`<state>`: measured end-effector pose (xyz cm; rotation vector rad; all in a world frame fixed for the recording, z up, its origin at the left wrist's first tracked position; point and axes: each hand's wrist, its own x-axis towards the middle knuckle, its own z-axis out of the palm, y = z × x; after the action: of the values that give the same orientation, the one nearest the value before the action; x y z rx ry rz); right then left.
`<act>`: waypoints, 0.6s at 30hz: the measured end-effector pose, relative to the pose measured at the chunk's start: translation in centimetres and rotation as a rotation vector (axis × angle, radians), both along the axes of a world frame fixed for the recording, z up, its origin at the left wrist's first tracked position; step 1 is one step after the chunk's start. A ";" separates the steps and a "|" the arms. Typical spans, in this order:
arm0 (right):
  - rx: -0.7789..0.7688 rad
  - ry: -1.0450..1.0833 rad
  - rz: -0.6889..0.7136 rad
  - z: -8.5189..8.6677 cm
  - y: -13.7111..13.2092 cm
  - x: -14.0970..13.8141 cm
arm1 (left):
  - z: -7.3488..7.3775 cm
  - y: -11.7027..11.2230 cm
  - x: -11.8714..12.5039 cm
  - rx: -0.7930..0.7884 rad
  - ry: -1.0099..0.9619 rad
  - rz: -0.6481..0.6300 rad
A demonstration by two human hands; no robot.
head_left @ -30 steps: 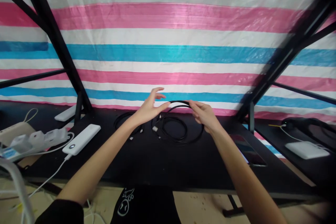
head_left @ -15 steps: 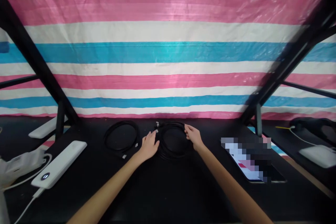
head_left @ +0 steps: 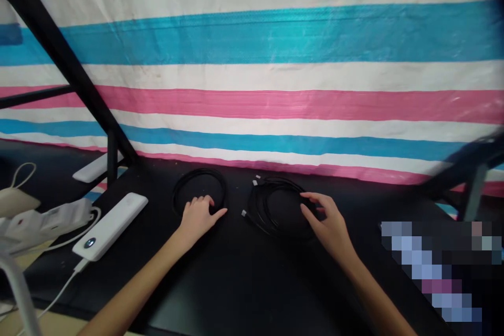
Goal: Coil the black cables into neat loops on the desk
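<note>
Two coils of black cable lie side by side on the black tabletop (head_left: 232,273). Over the near part of the left black cable coil (head_left: 200,171) rests my left hand (head_left: 197,219), fingers and thumb spread. That hand covers the coil's near side, and no connector shows there. At the right edge of the right black cable coil (head_left: 263,209) is my right hand (head_left: 329,224). Its thumb and fingers are apart, with nothing visibly gripped. Silvery cable connectors (head_left: 244,213) stick out on the left of that right coil.
A white power bank (head_left: 112,227) with a white cable lies at left, next to a white power strip (head_left: 51,220). Another white slab (head_left: 92,167) sits behind a black metal frame (head_left: 59,58). A blurred-out screen device (head_left: 427,268) is at right. Striped sheeting (head_left: 255,76) hangs behind.
My left hand has moved from between the coils onto the left one. My right hand has let go of the right coil and opened. The view has shifted left and down.
</note>
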<state>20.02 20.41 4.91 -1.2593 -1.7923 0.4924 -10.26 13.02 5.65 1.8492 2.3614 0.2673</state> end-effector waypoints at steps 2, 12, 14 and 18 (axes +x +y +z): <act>-0.035 0.015 0.019 0.2 -1.2 0.1 | -0.4 -0.4 -0.5 -0.056 -0.024 -0.092; -0.115 0.093 0.072 2.9 -5.2 -0.3 | 0.3 -3.1 1.6 -0.151 0.043 -0.150; -0.167 0.102 0.137 3.3 -6.4 -1.3 | 0.8 -3.6 1.6 -0.142 -0.140 -0.102; -0.311 0.044 0.381 4.2 -9.9 -4.4 | 3.2 -5.8 3.0 0.221 -0.647 0.038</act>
<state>15.65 10.52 9.07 -1.0955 -1.9789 1.0379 -7.23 7.23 8.82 1.4813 1.9646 0.9952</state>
